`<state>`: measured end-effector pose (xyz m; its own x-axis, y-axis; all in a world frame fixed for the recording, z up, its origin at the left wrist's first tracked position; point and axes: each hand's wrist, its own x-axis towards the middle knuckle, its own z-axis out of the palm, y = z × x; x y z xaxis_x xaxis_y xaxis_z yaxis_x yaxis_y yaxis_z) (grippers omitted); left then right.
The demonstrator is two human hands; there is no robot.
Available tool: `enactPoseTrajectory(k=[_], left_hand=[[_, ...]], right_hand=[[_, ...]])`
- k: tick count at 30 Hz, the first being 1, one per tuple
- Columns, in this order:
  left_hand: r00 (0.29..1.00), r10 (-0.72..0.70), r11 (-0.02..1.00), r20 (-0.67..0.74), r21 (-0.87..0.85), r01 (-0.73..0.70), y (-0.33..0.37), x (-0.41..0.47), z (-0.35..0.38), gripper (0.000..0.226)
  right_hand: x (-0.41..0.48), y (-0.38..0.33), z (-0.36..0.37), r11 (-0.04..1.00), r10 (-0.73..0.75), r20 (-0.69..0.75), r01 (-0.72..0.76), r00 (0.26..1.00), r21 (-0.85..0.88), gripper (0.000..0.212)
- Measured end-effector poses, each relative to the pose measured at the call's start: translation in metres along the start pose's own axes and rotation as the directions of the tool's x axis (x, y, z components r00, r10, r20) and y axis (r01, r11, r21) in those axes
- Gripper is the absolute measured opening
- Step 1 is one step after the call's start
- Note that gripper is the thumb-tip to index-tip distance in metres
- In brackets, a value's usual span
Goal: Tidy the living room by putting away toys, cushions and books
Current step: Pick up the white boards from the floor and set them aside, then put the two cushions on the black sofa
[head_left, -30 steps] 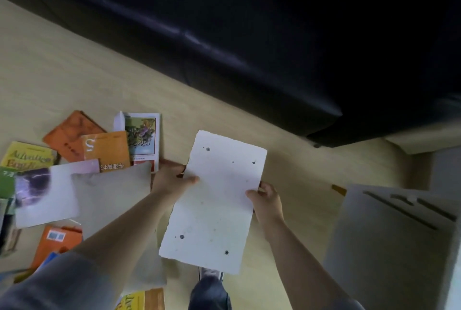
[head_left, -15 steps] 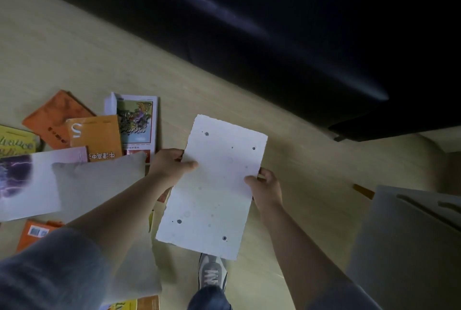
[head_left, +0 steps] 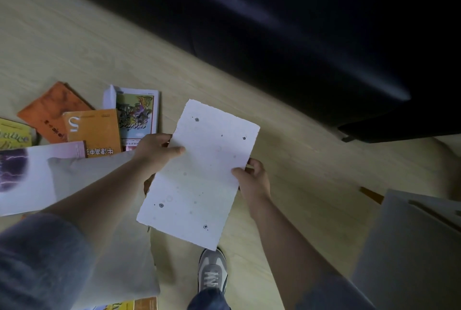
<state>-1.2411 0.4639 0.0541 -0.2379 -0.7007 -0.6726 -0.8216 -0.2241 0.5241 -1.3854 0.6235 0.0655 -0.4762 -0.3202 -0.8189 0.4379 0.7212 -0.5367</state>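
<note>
At the far left, books lay scattered flat on the pale wooden floor (head_left: 74, 47): a purple-and-white book (head_left: 22, 180), a yellow one (head_left: 15, 135) and two orange ones (head_left: 50, 107) (head_left: 94, 132). A picture-covered book (head_left: 136, 115) lay closest to the hands. A pale grey cushion (head_left: 82, 177) showed under the left forearm; whether it was tucked there or lay on the floor could not be told.

The left hand (head_left: 156, 150) gripped the left edge of a white sheet (head_left: 199, 172), thumb laid over its top face. The right hand (head_left: 252, 177) pinched the opposite edge, thumb on top. The sheet hung between them above the floor. Its long axis ran from near to far and leaned a little to the right at the far end. It looked stiff and flat, with ragged edges and small dark specks across its face.

The remaining books all lay to the left of the sheet, so the left hand was the nearer one to reach them. It would probably have to give up its hold first.

A grey shoe (head_left: 212, 272) stood near, under the sheet. A dark sofa (head_left: 299, 35) ran along the far side, and a grey panel (head_left: 411, 247) sat at the near right.
</note>
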Motion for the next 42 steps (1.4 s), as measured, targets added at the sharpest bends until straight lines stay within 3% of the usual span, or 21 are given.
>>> enactPoseTrajectory(k=[13,17,20,25,29,34,42], left_hand=[[0.994,0.027,0.997,-0.109,0.069,-0.020,0.000,0.003,-0.005,0.034],[0.986,-0.019,0.997,-0.164,0.064,0.030,-0.004,-0.007,-0.009,0.048],[0.984,-0.041,0.998,-0.174,0.038,0.048,-0.011,-0.026,-0.022,0.047],[0.977,-0.079,0.997,-0.196,-0.002,0.081,-0.038,-0.064,-0.041,0.037],[0.964,-0.156,0.987,-0.213,-0.082,0.141,-0.081,-0.106,-0.057,0.035],[0.947,-0.251,0.948,-0.200,-0.246,0.199,-0.147,-0.155,-0.074,0.027],[0.932,-0.319,0.933,-0.169,-0.229,0.278,-0.263,-0.212,-0.091,0.026]], right_hand=[[0.003,-0.018,0.009,0.997,-0.018,0.095,0.025,0.995,-0.069,0.034],[-0.010,-0.019,0.010,0.992,-0.018,0.057,0.026,0.998,-0.125,0.044],[-0.027,-0.018,0.008,0.978,-0.028,-0.017,0.024,0.999,-0.208,0.060],[-0.061,-0.012,0.011,0.964,-0.130,-0.106,0.101,0.986,-0.245,0.043],[-0.102,0.002,0.034,0.978,-0.168,-0.140,0.147,0.976,-0.152,0.036],[-0.157,0.033,0.078,0.975,-0.143,-0.040,0.134,0.989,-0.175,0.033],[-0.197,0.116,0.156,0.920,-0.051,0.174,0.114,0.983,-0.376,0.034]])
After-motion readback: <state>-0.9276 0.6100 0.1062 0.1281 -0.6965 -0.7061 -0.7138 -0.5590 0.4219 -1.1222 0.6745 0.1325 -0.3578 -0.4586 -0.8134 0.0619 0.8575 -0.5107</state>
